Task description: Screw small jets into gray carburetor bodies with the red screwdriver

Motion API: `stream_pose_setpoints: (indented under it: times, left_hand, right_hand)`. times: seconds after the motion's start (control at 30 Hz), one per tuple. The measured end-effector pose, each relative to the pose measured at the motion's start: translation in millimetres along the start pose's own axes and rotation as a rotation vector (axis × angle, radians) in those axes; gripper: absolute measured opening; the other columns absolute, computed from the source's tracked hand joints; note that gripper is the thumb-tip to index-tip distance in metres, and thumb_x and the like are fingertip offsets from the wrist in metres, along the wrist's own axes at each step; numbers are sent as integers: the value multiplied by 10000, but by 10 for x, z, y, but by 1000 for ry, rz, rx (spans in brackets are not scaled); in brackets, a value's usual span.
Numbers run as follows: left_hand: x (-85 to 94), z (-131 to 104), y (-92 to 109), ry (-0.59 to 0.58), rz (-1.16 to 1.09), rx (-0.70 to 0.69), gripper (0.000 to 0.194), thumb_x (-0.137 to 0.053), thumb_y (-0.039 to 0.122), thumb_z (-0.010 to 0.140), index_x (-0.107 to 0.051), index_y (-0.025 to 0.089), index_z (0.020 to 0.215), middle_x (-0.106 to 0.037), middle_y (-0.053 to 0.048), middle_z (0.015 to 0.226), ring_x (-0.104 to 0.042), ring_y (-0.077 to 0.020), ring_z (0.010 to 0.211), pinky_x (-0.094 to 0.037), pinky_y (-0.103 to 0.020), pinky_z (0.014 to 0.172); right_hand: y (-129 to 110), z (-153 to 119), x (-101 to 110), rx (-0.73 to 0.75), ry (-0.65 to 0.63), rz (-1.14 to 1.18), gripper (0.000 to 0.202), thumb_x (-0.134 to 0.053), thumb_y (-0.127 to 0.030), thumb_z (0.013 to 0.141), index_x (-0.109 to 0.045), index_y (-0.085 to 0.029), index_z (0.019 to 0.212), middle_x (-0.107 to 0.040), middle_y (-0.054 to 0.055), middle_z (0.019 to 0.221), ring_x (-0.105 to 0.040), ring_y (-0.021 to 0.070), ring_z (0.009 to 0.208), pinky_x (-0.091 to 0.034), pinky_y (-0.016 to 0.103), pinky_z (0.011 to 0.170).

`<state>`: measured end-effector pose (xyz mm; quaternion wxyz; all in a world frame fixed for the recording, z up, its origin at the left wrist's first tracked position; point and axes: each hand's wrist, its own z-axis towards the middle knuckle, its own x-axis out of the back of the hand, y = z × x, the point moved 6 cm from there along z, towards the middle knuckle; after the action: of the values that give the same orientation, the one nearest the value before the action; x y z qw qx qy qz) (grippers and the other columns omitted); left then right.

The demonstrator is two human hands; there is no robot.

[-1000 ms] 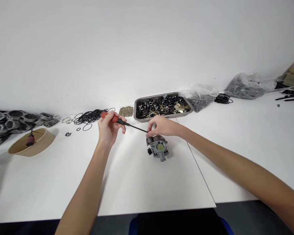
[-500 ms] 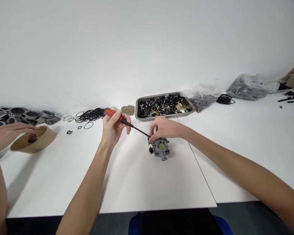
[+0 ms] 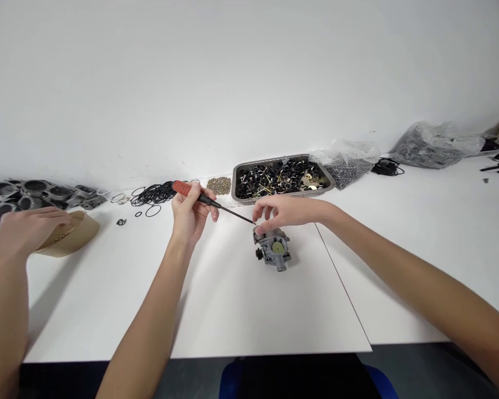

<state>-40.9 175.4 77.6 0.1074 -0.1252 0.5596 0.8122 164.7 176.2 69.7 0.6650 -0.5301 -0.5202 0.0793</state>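
Note:
My left hand [image 3: 192, 210] is wrapped round the red handle of a screwdriver [image 3: 183, 189], whose dark shaft slopes down to the right. The screwdriver's tip ends just above the upper left corner of a grey metal part [image 3: 276, 249] with a round greenish disc in it. My right hand [image 3: 270, 213] is at the top of that part, thumb and fingers apart near the tip. Nothing can be made out between those fingers. The grey part rests on the white table [image 3: 249, 310] with a black knob on its left side.
Behind the hands stands a metal tray [image 3: 283, 195] of small parts, with brass pieces [image 3: 219, 185] and black rings [image 3: 153, 194] to its left. Plastic bags [image 3: 434, 147] lie at right. Another person's hand [image 3: 33, 227] reaches into a tan container [image 3: 77, 235].
My right thumb and fingers have spread apart, and the screwdriver's tip has lifted slightly off the part. The other person's hand has moved into the tan container. The view has shifted slightly.

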Motion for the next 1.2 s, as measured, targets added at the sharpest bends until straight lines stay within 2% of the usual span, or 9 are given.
stream_pose_setpoints:
  times: [0.1,0.23,0.4,0.53,0.7,0.87,0.97,1.07,1.2]
  left_hand:
    - [88,31,-40,40,-35,36,379,-750,447,752,-496,167,726,-637,-16,641,-514,-139,329,-386,-262,295]
    - [156,57,-6,80,-53,27,367,-754,429,745,-505,163,703,-635,-14,635,-503,-132,324,-374,-253,295]
    - [129,47,90,82,-56,46,364,-772,429,718,-527,160,719,-622,-2,627,-484,-124,315,-363,-247,288]
    - [57,22,187,45,-39,45,376,-795,433,688,-539,161,732,-611,10,614,-475,-123,307,-360,-245,273]
    - [-236,50,394,-82,1,11,349,-772,405,722,-516,168,718,-616,9,605,-480,-128,291,-363,-243,252]
    - [-650,177,622,-229,98,-30,309,-720,374,776,-491,179,702,-631,1,587,-499,-151,280,-369,-258,230]
    - [-890,225,725,-344,151,-76,264,-691,342,806,-504,184,708,-645,-5,576,-499,-151,273,-363,-255,220]
    - [-1063,220,767,-380,214,-103,222,-670,286,827,-536,173,693,-650,-26,570,-499,-141,285,-363,-249,226]
    - [-1188,160,732,-372,263,-68,226,-702,269,809,-558,154,678,-633,-43,557,-539,-146,340,-394,-242,251]
  right_hand:
    - [-62,-115,10,113,-156,-95,699,-843,-461,622,-590,-272,1246,-532,44,1364,-464,247,1264,-395,298,988]
    - [-53,-213,-174,182,-311,-75,796,-858,-371,622,-521,-324,1342,-426,13,1468,-396,246,1352,-345,291,1064]
    - [68,-162,-415,225,-210,-31,754,-855,-356,630,-527,-296,1305,-431,53,1412,-483,252,1248,-426,311,986]
    - [132,-208,-461,221,-105,-22,587,-807,-372,698,-570,-319,1232,-449,42,1309,-558,210,1082,-469,311,888]
    - [174,-346,-455,198,-33,-11,572,-820,-374,676,-582,-324,1193,-445,40,1247,-560,200,1026,-491,310,842]
    - [183,-410,-381,170,1,89,766,-876,-474,582,-557,-297,1255,-479,60,1321,-487,261,1206,-445,365,983]
    - [175,-429,-278,168,165,243,680,-836,-493,660,-578,-293,1256,-503,58,1371,-464,258,1261,-406,399,1033]
    - [170,-459,-196,208,400,416,487,-800,-456,731,-645,-248,1143,-617,57,1223,-566,219,1118,-441,391,962]
    - [138,-464,-232,234,471,450,405,-844,-404,685,-714,-242,1032,-639,48,1173,-595,197,1013,-457,373,890]
